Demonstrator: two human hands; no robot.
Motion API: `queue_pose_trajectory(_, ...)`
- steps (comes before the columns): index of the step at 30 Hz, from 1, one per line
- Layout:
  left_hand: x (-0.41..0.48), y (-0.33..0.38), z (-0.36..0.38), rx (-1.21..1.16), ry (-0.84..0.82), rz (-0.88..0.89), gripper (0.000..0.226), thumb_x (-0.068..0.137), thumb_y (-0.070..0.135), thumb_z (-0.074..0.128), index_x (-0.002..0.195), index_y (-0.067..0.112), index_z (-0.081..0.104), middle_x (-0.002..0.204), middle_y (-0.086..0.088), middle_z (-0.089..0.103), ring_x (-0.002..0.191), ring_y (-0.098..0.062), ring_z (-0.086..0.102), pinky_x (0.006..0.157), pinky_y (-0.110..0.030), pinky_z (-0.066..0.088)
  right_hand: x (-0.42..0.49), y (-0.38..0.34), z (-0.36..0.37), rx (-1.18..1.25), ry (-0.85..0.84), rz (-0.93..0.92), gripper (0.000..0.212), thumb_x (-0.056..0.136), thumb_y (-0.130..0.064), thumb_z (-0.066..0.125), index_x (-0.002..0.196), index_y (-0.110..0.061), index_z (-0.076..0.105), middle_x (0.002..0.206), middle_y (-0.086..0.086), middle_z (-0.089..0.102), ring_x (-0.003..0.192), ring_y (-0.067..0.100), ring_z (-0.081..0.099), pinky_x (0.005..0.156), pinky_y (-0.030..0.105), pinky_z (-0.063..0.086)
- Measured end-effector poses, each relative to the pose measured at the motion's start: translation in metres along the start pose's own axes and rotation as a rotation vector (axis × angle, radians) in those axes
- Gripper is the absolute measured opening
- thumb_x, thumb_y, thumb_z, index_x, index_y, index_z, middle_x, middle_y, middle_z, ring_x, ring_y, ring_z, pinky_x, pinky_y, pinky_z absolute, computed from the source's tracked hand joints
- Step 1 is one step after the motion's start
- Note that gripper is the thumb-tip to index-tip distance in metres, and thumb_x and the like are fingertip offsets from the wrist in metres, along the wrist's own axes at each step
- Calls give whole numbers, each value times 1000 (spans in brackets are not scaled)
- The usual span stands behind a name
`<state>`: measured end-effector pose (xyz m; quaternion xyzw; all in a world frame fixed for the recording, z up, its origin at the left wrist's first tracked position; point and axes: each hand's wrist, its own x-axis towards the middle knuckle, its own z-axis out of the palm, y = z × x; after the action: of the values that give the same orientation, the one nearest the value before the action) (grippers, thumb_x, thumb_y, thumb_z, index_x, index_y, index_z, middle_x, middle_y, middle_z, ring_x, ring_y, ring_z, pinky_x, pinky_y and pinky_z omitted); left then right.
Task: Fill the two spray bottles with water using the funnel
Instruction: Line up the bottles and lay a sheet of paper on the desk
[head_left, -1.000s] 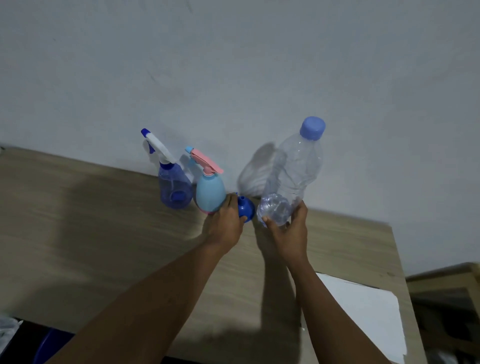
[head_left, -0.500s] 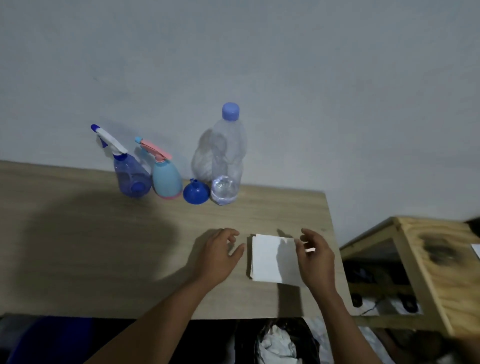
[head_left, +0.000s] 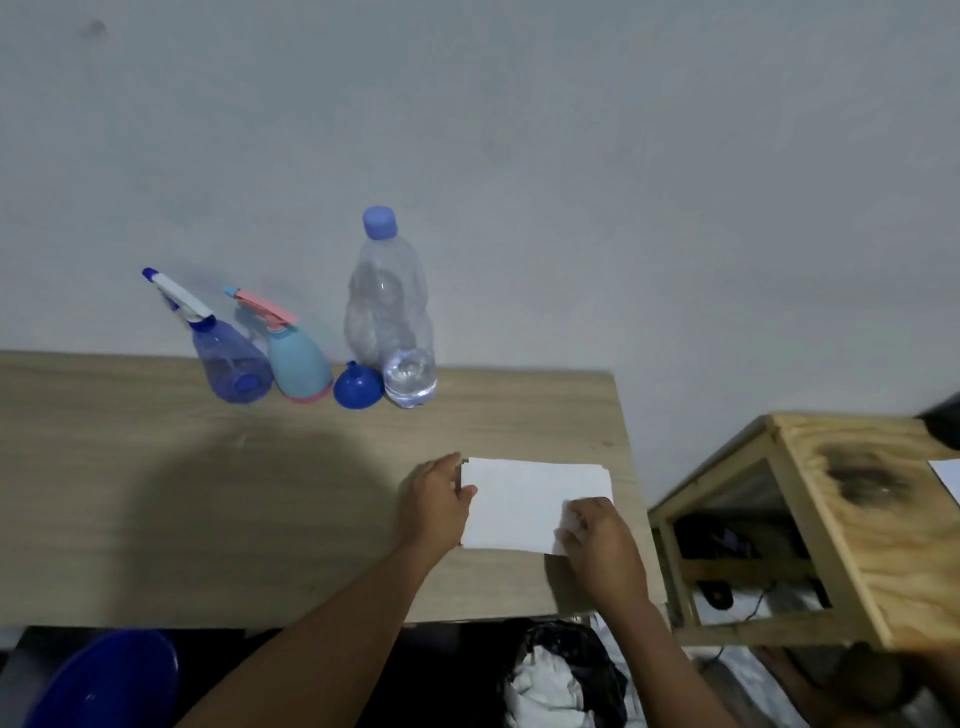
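Blue funnel (head_left: 357, 387) sits mouth-down at back of worktop (head_left: 156, 493), spout pointing up, between teal spray bottle (head_left: 301, 366) & water bottle (head_left: 397, 322); purple spray bottle (head_left: 231, 364) leftmost, nozzles aimed left. All well apart from fingers. Left hand (head_left: 434, 501) pinches white paper (head_left: 524, 501) edge; right hand (head_left: 602, 551) pinches its near-right corner.

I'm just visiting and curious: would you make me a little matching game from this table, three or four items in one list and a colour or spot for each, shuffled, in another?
Things:
1. funnel
2. water bottle
3. white paper
4. leftmost spray bottle

Descriptions:
A. clear, with a periwinkle cap
B. under both hands
C. translucent purple-blue body
D. solid blue, mouth down on the table

Pairs: 1-D, 2-A, 3-B, 4-C
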<state>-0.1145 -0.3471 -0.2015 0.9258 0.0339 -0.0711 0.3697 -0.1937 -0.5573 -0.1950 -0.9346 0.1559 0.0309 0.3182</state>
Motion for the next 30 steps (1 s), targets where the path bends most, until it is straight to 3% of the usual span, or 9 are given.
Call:
queue_pose_trajectory(7, 2, 4, 8, -16, 57, 4, 23, 81, 18, 77, 102, 20, 69, 93, 5, 69, 82, -15, 63, 76, -26, 49, 1, 1, 0, -8, 14, -6, 30, 85, -14, 73, 114, -15, 66, 118, -1, 60, 105, 20, 60, 77, 31, 50)
queue_pose_trajectory(13, -1, 2, 8, -29, 167, 186, 10, 79, 14, 76, 85, 15, 69, 81, 3, 69, 75, -20, 63, 71, -38, 53, -1, 1, 0, -34, 6, 4, 35, 87, -17, 71, 120, -18, 62, 121, -1, 59, 109, 21, 59, 77, 31, 48)
queue_pose_trajectory(16, -10, 3, 5, -56, 144, 339, 11, 79, 13, 74, 87, 14, 68, 83, 5, 68, 77, -19, 61, 74, -41, 53, -1, -7, -5, -97, 2, -16, 47, 94, -25, 60, 138, -28, 45, 124, -1, 58, 112, 23, 58, 80, 35, 50)
queue_pose_trajectory(21, -27, 12, -2, -100, 97, 484, 11, 87, 13, 64, 97, 19, 63, 93, 8, 69, 87, -16, 63, 77, -39, 53, 12, -25, -11, -263, -73, -74, 60, 102, -29, 43, 153, -41, 14, 112, 6, 60, 95, 30, 62, 68, 36, 43)
queue_pose_trajectory(24, -32, 15, -6, -117, 90, 515, 13, 90, 12, 64, 96, 21, 60, 93, 9, 68, 83, -13, 63, 74, -35, 52, 15, -29, -12, -300, -77, -68, 49, 100, -19, 36, 147, -33, 30, 108, 8, 61, 89, 34, 62, 68, 36, 45)
queue_pose_trajectory(27, -36, 20, -8, -236, 97, 426, 17, 91, 10, 65, 92, 25, 57, 86, 14, 66, 77, -5, 62, 69, -24, 50, 17, -28, -17, -278, -34, -42, 30, 100, -15, 35, 126, -19, 50, 102, 9, 63, 85, 36, 62, 68, 38, 50)
queue_pose_trajectory(30, -33, 23, -10, -419, 113, 255, 14, 92, 9, 65, 88, 19, 57, 80, -1, 68, 75, -15, 65, 68, -31, 53, 20, -20, -25, -239, 37, -6, 29, 99, -15, 39, 120, -16, 59, 105, 9, 64, 91, 34, 63, 70, 38, 50)
